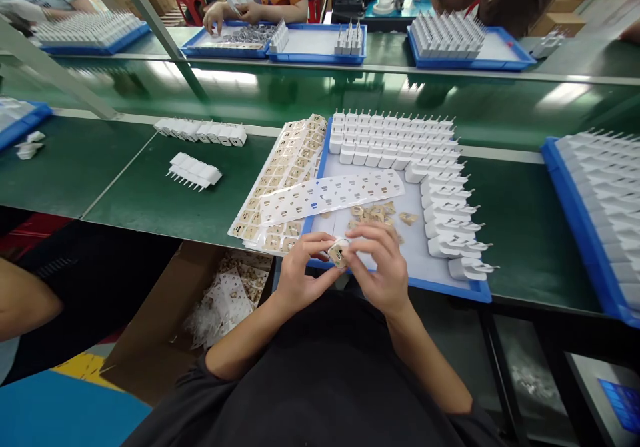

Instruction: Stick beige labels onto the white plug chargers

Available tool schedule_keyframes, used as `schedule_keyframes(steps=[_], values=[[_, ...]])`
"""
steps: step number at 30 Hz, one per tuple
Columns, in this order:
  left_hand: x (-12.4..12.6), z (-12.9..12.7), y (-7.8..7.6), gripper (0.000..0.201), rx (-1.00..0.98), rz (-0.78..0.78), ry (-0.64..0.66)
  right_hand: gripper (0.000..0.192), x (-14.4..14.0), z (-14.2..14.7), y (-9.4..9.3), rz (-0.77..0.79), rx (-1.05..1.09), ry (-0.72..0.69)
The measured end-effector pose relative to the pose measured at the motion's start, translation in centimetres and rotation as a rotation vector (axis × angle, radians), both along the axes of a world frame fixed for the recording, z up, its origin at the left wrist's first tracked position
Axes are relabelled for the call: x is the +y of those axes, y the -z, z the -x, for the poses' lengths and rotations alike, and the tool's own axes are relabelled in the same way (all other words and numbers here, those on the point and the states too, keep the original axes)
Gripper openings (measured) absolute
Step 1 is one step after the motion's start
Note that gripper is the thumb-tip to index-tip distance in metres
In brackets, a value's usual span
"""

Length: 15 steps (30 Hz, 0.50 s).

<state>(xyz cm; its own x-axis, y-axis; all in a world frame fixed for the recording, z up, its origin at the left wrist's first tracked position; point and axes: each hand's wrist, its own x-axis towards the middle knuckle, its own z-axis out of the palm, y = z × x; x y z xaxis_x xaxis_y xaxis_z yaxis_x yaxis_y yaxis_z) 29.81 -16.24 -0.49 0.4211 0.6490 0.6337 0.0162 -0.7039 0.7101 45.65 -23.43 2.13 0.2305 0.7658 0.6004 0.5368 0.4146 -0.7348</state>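
Observation:
In front of my body, my left hand (303,270) grips a small white charger (338,254) between thumb and fingers. Its port face is turned up and carries a tan label. My right hand (381,264) pinches the charger's right edge with thumb and forefinger; whether it also holds a bit of the label cannot be seen. Just beyond the hands, crumpled tan label scraps (375,214) lie in a blue-rimmed tray (450,290). White chargers (395,137) with metal pins stand there in rows along the back and right. A patterned label strip (333,194) lies across the tray's left rim.
Tan label sheets (280,174) are stacked left of the tray. Two charger groups sit farther left, one row (200,131) and one cluster (194,170). Another full tray (600,227) is at right. Below, a cardboard box (145,327) holds scraps. Co-workers sit across the green conveyor (280,94).

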Motion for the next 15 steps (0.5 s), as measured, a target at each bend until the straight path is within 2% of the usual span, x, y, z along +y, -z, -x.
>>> schedule_keyframes(steps=[2, 4, 5, 7, 8, 10, 13, 15], values=[[0.3, 0.2, 0.0, 0.035, -0.003, 0.119, 0.005, 0.008, -0.3, -0.2, -0.1, -0.069, -0.046, -0.118], [0.7, 0.6, 0.0, 0.035, -0.014, 0.189, -0.012, 0.002, -0.4, -0.9, 0.3, -0.046, 0.076, -0.188], [1.0, 0.8, 0.1, 0.036, -0.013, 0.208, -0.031, 0.002, -0.3, -1.5, 0.6, -0.001, 0.131, -0.14], [1.8, 1.5, 0.1, 0.036, 0.005, 0.224, -0.086, 0.008, 0.3, -3.2, 1.6, 0.135, 0.107, 0.064], [2.3, 1.9, 0.1, 0.036, 0.02, 0.222, -0.125, 0.012, 0.8, -4.0, 2.2, 0.21, 0.02, 0.158], [3.7, 3.0, 0.2, 0.034, 0.053, 0.2, -0.223, 0.021, 1.8, -5.7, 3.3, 0.311, -0.202, 0.204], [7.5, 5.5, 0.2, 0.032, 0.152, 0.116, -0.414, 0.027, 2.9, -6.9, 4.5, 0.244, -0.377, 0.304], [10.9, 7.4, 0.5, 0.033, 0.304, 0.038, -0.571, 0.026, 3.0, -7.1, 4.8, 0.16, -0.421, 0.356]])
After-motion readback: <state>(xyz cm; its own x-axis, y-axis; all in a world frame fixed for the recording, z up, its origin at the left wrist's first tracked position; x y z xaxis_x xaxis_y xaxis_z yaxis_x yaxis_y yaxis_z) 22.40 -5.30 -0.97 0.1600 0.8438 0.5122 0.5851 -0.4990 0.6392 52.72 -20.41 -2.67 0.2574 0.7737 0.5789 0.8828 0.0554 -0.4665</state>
